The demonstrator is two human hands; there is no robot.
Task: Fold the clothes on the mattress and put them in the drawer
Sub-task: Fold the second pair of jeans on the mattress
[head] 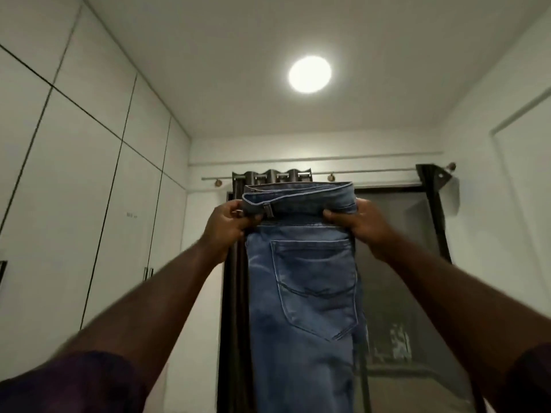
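Observation:
A pair of light blue jeans hangs straight down in front of me, held up high at arm's length, folded lengthwise with a back pocket facing me. My left hand grips the left end of the waistband, fingers curled round the denim. My right hand grips the right end of the waistband the same way. The legs run out of the bottom of the view. The mattress and the drawer are out of sight.
White wardrobe doors with metal handles line the left wall. Behind the jeans is a dark window or door with a gathered dark curtain on a rod. A round ceiling light glows above.

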